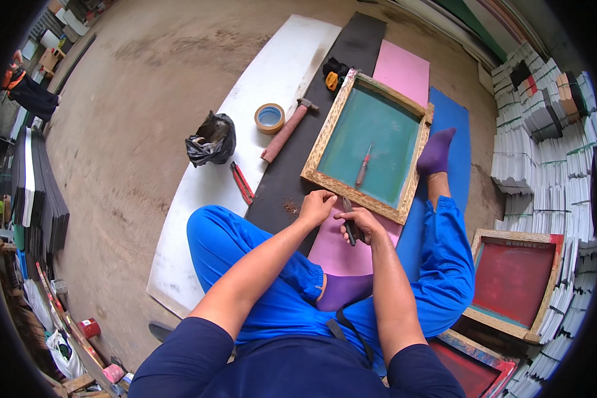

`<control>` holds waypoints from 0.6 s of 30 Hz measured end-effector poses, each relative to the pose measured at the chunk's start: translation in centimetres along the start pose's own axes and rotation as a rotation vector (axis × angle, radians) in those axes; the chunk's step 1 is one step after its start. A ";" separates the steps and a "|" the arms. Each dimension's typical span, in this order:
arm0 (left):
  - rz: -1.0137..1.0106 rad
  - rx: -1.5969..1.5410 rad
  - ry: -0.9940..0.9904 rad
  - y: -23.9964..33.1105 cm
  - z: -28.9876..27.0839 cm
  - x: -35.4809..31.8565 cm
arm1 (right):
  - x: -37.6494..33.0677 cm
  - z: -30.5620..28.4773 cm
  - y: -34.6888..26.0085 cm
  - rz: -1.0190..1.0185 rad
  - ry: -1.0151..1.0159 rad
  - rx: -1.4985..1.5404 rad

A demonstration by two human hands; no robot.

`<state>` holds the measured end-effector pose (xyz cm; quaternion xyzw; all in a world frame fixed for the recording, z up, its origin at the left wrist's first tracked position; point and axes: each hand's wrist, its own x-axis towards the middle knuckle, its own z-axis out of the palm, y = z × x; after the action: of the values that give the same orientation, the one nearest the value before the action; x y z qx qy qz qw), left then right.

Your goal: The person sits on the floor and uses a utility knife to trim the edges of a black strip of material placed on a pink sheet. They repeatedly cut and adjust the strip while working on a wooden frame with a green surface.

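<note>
A wooden frame with green mesh (371,106) lies in front of me, its near rail (355,194) closest to my hands. My right hand (365,225) is closed round a pair of pliers (349,225) with dark handles, whose jaws point up at that rail. Beside them, my left hand (317,207) has its fingertips pinched together near the rail's left part. Whatever is between those fingertips is too small to make out. A screwdriver (363,167) with a reddish handle rests on the mesh. Small brown bits (290,206) are scattered left of my left hand.
Left of the frame lie a hammer (288,131), a tape roll (270,118), a red cutter knife (242,184) and a black plastic bag (211,138). Pink, blue, black and white sheets cover the floor. Stacked bundles (544,146) and a red-mesh frame (514,282) stand right. Another person (30,89) is far left.
</note>
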<state>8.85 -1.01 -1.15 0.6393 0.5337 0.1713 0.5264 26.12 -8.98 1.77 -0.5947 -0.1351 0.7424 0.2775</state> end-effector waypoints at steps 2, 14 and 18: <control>-0.008 -0.051 0.069 -0.8 1.9 0.4 | 0.1 0.0 0.0 0.005 -0.032 0.032; -0.167 -0.380 0.154 -2.3 5.4 1.7 | 0.1 -0.7 0.5 -0.019 -0.097 0.108; -0.151 -0.494 0.218 -1.7 6.1 1.4 | 0.8 -1.4 2.1 -0.068 -0.166 0.266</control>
<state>13.28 -3.04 -5.42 0.4278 0.5756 0.3241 0.6170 26.82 -10.40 -0.29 -0.4844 -0.0782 0.7904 0.3668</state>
